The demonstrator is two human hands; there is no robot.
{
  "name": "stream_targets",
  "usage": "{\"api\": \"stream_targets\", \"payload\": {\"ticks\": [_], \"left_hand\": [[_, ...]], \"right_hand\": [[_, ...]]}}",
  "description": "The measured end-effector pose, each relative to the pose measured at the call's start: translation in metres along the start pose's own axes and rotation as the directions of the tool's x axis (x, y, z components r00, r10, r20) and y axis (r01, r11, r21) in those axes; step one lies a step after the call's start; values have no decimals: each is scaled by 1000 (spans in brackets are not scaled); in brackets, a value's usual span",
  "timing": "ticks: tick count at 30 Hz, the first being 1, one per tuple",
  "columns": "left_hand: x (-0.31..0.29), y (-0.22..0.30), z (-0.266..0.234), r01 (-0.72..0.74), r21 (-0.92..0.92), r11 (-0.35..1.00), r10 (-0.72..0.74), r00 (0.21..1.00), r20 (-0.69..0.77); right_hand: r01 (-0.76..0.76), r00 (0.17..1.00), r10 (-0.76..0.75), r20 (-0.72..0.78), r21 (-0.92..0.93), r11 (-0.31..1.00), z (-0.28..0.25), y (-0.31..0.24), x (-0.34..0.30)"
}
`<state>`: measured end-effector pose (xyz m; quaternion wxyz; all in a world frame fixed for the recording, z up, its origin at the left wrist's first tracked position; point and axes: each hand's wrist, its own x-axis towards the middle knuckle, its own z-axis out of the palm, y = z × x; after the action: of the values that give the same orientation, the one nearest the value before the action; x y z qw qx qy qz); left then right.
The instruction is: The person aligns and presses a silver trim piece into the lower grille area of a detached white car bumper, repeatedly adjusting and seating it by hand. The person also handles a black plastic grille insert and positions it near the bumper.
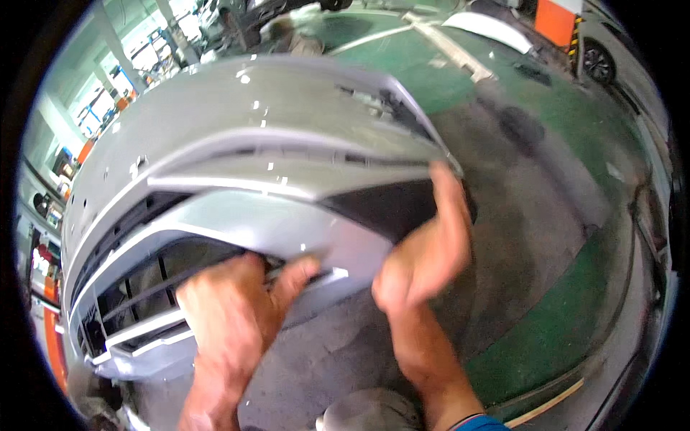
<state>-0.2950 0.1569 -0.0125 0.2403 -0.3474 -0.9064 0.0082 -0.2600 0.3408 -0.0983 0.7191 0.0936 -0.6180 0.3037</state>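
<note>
A silver front bumper [237,215] sits below the silver hood [237,108] of a car body. My left hand [233,305] is closed over the edge of the bumper's dark grille opening [162,269]. Its thumb lies against the silver panel, and its other fingers are partly hidden in the opening. My right hand [424,262] is at the bumper's right end, beside a dark gap [384,205] under the fender. One digit points up toward the fender's corner. The rest of this hand's fingers are blurred or hidden, so its grip is unclear.
Green and grey floor [550,320] extends to the right of the car. A white curved panel [489,30] lies at the far right, near an orange-and-white block [558,25] and a parked vehicle's wheel [598,63]. A rounded dark object [370,411] is at the lower edge.
</note>
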Motion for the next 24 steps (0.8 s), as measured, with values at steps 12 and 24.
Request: {"api": "stream_targets", "payload": {"ticks": [12, 24], "left_hand": [[2, 12, -14, 18, -161, 987, -11, 999, 45], [-22, -28, -55, -5, -452, 892, 59, 993, 105]], "right_hand": [[-707, 608, 753, -252, 260, 658, -104, 33, -66], [-824, 566, 815, 126, 116, 554, -119, 25, -77]]}}
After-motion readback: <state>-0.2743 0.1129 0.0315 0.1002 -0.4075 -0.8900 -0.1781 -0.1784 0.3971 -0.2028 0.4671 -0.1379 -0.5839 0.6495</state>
